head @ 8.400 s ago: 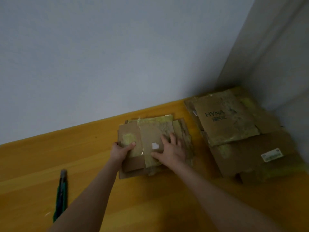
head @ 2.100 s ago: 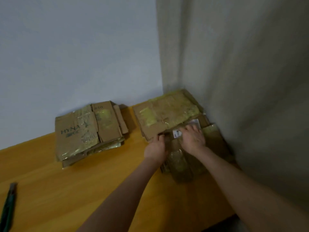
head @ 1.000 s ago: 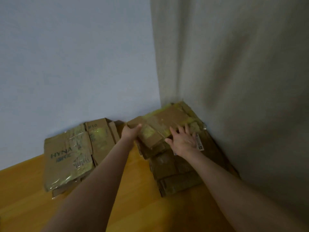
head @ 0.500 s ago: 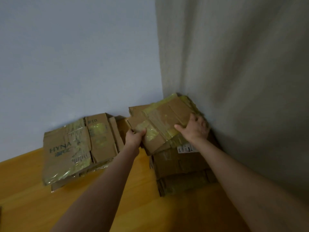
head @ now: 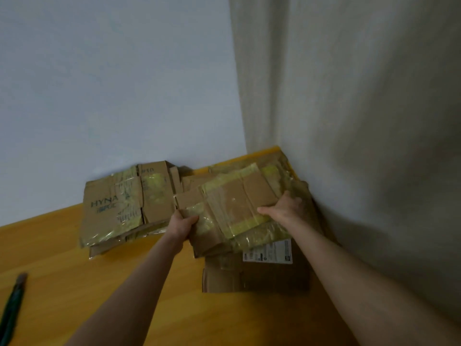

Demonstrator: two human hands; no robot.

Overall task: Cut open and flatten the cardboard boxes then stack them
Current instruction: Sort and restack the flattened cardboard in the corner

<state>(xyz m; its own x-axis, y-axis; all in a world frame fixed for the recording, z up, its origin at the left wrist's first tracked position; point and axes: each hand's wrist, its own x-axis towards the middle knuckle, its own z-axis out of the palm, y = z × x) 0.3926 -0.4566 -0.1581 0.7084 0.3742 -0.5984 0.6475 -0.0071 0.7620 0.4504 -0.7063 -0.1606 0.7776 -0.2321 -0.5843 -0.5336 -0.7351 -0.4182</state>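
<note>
— Since a second ago both hands have gone from lying on the corner heap to gripping its top layers, and those layers now ride above what is underneath.

— Which grip, exactly?

— The left hand [head: 183, 222] pinches the near-left edge of the bundle of flattened cardboard [head: 232, 203], thumb on top and fingers curled under. The right hand [head: 287, 209] clamps the right end the same way, thumb lying across the top face.

— And where does the bundle sit?

— It sits over the corner pile [head: 254, 278], which lies against the curtain [head: 349, 121] on the right, with its white label [head: 268, 252] peeking out just near of the bundle. The bundle's long axis runs left to right, swinging slightly far at the right end, so each hand has a short end.

— So what does the coming move turn on?

— I'd say it turns on the HYNA stack [head: 119, 208], which lies to the left, just beside the left hand and close to the wall [head: 112, 83]. If the bundle is bound there, it is a short sideways carry led by the left arm. If not, it simply drops back onto the pile below (I can't tell which is meant).

— Materials?

— All of it is thin brown corrugated board, creased and dog-eared, crossed by glossy yellowish tape that wrinkles and catches light. The layers look loose and could fan apart if one end sags. A dark knife [head: 12, 308] lies well apart at the near left on the smooth wooden surface [head: 74, 270].
</note>
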